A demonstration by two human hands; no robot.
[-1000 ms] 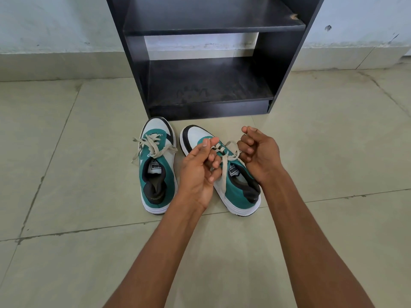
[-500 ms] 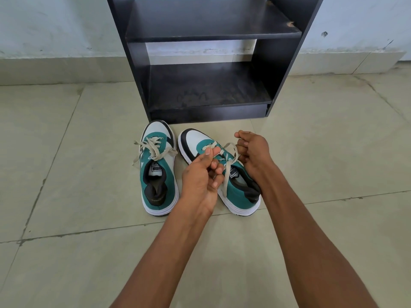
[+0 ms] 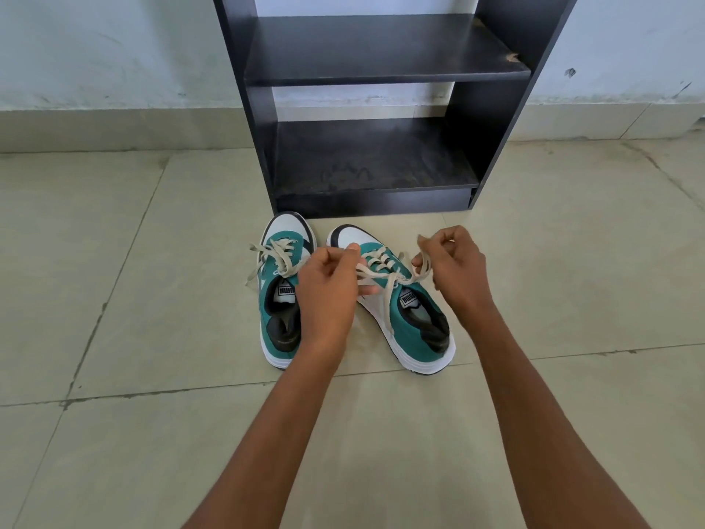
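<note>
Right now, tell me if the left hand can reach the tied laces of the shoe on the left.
Probably yes: the left hand sits beside that bow, nothing between, but it pinches the other shoe's lace and must let go first.

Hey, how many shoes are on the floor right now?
2. The left shoe lies in front of the black shelf unit. The right shoe lies beside it, its laces held by the left hand and right hand. No others show.

We look forward and down from head height, close over the floor (image 3: 152,337), facing the black shelf unit (image 3: 381,70).
</note>
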